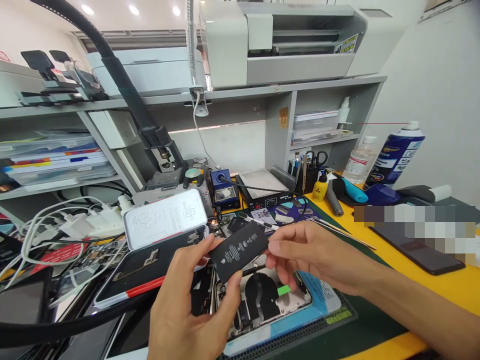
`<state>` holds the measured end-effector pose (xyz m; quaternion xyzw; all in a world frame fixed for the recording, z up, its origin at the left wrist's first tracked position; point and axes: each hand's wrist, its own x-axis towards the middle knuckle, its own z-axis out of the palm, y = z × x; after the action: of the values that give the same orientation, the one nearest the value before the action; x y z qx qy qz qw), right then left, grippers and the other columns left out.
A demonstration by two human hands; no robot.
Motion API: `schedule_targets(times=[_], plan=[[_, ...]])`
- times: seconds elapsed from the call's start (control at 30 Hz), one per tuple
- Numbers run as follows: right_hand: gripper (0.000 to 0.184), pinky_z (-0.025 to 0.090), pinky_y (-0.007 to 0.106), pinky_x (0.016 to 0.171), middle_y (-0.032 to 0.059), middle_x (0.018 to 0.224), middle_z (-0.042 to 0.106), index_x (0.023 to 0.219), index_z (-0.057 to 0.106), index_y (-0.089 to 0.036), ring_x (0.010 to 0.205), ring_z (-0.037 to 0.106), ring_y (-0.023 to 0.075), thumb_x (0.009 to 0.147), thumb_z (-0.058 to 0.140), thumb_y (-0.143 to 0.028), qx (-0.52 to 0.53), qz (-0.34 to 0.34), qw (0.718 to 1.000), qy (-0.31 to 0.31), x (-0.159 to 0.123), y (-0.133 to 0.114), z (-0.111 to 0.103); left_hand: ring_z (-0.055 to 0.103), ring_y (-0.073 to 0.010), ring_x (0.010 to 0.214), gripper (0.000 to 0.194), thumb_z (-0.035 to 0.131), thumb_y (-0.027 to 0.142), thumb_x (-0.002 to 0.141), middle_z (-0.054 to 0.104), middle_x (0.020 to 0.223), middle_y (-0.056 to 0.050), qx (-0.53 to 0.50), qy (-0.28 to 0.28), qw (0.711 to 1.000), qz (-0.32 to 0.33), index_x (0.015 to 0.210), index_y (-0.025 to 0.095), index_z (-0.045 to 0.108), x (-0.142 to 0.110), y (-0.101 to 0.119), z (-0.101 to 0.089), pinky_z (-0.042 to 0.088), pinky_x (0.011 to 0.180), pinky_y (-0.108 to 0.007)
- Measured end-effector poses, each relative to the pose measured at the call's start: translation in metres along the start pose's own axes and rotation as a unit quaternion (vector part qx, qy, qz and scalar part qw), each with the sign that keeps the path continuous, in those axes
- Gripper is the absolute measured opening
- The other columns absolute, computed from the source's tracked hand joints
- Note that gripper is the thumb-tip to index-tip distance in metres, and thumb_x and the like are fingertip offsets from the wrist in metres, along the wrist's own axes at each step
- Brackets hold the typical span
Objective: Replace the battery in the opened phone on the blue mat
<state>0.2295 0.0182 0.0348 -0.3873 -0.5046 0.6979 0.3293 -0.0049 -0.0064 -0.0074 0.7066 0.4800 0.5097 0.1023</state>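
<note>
A black phone battery (240, 251) with white print is held tilted above the mat. My left hand (187, 305) grips its left end between thumb and fingers. My right hand (311, 250) has thumb and forefinger pinched at the battery's right edge; what exactly lies between those fingertips is partly hidden. Below both hands lies an opened phone (262, 297) with a round black coil and a green tab (284, 290). It rests on a blue and white pad (326, 295).
Left of my hands stands an open tin case (168, 217) with a small flex part in it. White chargers and cables (90, 220) crowd the left. Tweezers (345, 232) lie at right, near a yellow bottle (320, 187) and a spray can (393, 155). A black hose crosses the lower left.
</note>
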Motion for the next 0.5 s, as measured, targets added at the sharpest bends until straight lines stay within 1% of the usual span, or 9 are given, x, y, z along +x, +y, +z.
schedule_targets(times=[0.07, 0.13, 0.23, 0.3, 0.33, 0.4, 0.47, 0.5], plan=[[0.026, 0.053, 0.024, 0.060, 0.0026, 0.070, 0.070, 0.081, 0.074, -0.015, 0.060, 0.063, 0.0128, 0.084, 0.080, -0.041, -0.002, -0.005, 1.000, 0.008, 0.001, 0.000, 0.001, 0.063, -0.0254, 0.096, 0.054, 0.074, 0.038, 0.086, 0.068, 0.115, -0.005, -0.003, 0.001, 1.000, -0.008, 0.135, 0.035, 0.051, 0.000, 0.001, 0.001, 0.052, 0.094, -0.037], [0.027, 0.053, 0.023, 0.059, 0.0037, 0.072, 0.071, 0.080, 0.074, -0.014, 0.058, 0.063, 0.0121, 0.083, 0.081, -0.039, -0.001, -0.010, 1.000, 0.014, 0.001, 0.000, 0.002, 0.064, -0.0244, 0.093, 0.049, 0.075, 0.037, 0.085, 0.068, 0.112, -0.004, -0.008, -0.001, 1.000, -0.013, 0.130, 0.033, 0.056, 0.001, 0.003, 0.000, 0.052, 0.093, -0.036], [0.029, 0.053, 0.022, 0.056, 0.0054, 0.075, 0.073, 0.078, 0.072, -0.013, 0.057, 0.064, 0.0116, 0.082, 0.082, -0.039, 0.010, -0.012, 1.000, 0.008, 0.001, -0.001, 0.001, 0.065, -0.0208, 0.089, 0.035, 0.074, 0.036, 0.086, 0.068, 0.104, -0.002, -0.013, -0.017, 1.000, -0.014, 0.119, 0.031, 0.064, 0.003, 0.003, -0.002, 0.053, 0.085, -0.031], [0.032, 0.053, 0.022, 0.054, 0.0063, 0.076, 0.073, 0.077, 0.070, -0.012, 0.057, 0.065, 0.0121, 0.084, 0.081, -0.042, -0.002, -0.016, 1.000, 0.004, 0.001, 0.000, 0.001, 0.067, -0.0182, 0.083, 0.029, 0.072, 0.035, 0.087, 0.070, 0.097, 0.000, -0.013, -0.033, 0.999, -0.017, 0.115, 0.031, 0.067, 0.004, 0.000, -0.004, 0.053, 0.077, -0.027], [0.033, 0.053, 0.023, 0.053, 0.0062, 0.075, 0.073, 0.080, 0.069, -0.013, 0.056, 0.065, 0.0123, 0.085, 0.080, -0.043, -0.016, -0.024, 1.000, 0.012, 0.001, 0.001, 0.001, 0.068, -0.0172, 0.080, 0.027, 0.071, 0.035, 0.088, 0.071, 0.093, 0.001, -0.012, -0.043, 0.999, -0.023, 0.114, 0.031, 0.068, 0.005, -0.003, -0.005, 0.053, 0.074, -0.026], [0.033, 0.054, 0.024, 0.055, 0.0058, 0.078, 0.074, 0.097, 0.070, -0.014, 0.058, 0.066, 0.0130, 0.086, 0.080, -0.044, -0.058, -0.061, 0.995, 0.051, 0.000, 0.003, 0.001, 0.070, -0.0163, 0.075, 0.024, 0.071, 0.038, 0.088, 0.073, 0.087, 0.003, -0.012, -0.062, 0.997, -0.045, 0.111, 0.031, 0.071, 0.005, -0.008, -0.007, 0.054, 0.070, -0.025], [0.045, 0.057, 0.027, 0.061, 0.0070, 0.088, 0.076, 0.121, 0.066, -0.018, 0.067, 0.070, 0.0156, 0.087, 0.080, -0.044, -0.098, -0.102, 0.986, 0.088, 0.000, 0.006, 0.002, 0.072, -0.0176, 0.076, 0.023, 0.071, 0.042, 0.088, 0.074, 0.086, 0.002, -0.024, -0.082, 0.994, -0.075, 0.108, 0.031, 0.073, 0.005, -0.013, -0.009, 0.055, 0.069, -0.026], [0.051, 0.059, 0.029, 0.066, 0.0080, 0.093, 0.077, 0.128, 0.064, -0.019, 0.073, 0.072, 0.0174, 0.088, 0.079, -0.045, -0.113, -0.114, 0.983, 0.092, 0.000, 0.006, 0.002, 0.073, -0.0186, 0.078, 0.024, 0.071, 0.043, 0.087, 0.075, 0.087, 0.001, -0.034, -0.093, 0.991, -0.090, 0.107, 0.030, 0.074, 0.005, -0.014, -0.010, 0.056, 0.069, -0.026]])
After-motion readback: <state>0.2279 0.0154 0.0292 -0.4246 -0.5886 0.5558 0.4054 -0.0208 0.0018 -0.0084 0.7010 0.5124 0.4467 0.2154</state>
